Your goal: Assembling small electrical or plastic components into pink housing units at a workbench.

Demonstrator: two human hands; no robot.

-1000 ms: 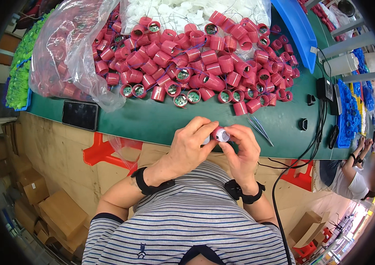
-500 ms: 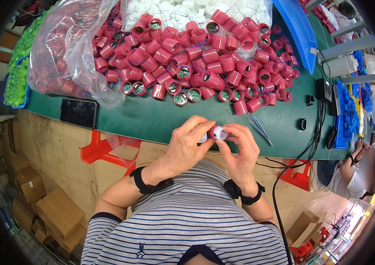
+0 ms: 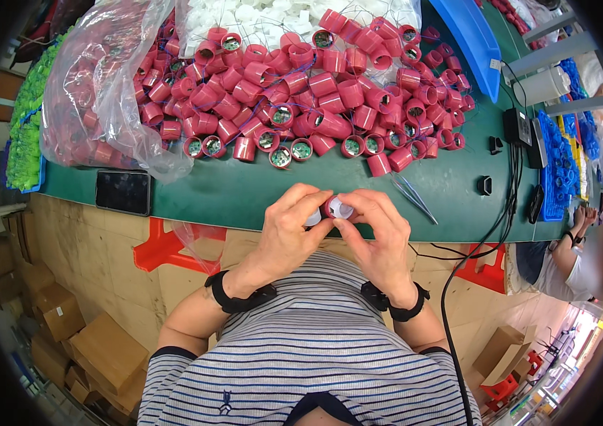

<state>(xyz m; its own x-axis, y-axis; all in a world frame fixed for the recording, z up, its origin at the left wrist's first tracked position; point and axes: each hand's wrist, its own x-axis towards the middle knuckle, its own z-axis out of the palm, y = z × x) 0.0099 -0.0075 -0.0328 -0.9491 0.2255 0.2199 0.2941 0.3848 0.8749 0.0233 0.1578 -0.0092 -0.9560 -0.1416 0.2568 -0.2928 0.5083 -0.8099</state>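
Observation:
My left hand (image 3: 289, 228) is closed round a short red plastic cylinder (image 3: 328, 205), just off the table's near edge. A translucent white cap-like piece (image 3: 342, 208) shows in its end, tilted up toward me. The fingertips and thumb of my right hand (image 3: 378, 238) press at that white piece. Another whitish round part (image 3: 313, 218) peeks out by my left fingers; most of it is hidden. Beyond my hands lies a big heap of similar red cylinders (image 3: 330, 104), several with green circuit boards inside and thin wires trailing.
Metal tweezers (image 3: 415, 199) lie right of my hands on the green table (image 3: 245, 195). A black phone (image 3: 124, 192) rests at the left edge. White parts (image 3: 273, 20) are heaped behind the cylinders, beside a blue tray (image 3: 468, 46). Black cables (image 3: 511, 192) hang at the right, near another person (image 3: 571, 270).
Both hands have shifted slightly left with the red cylinder. Its white end is now turned more upward, and my right fingers have moved round its rim. The whole view has shifted a little.

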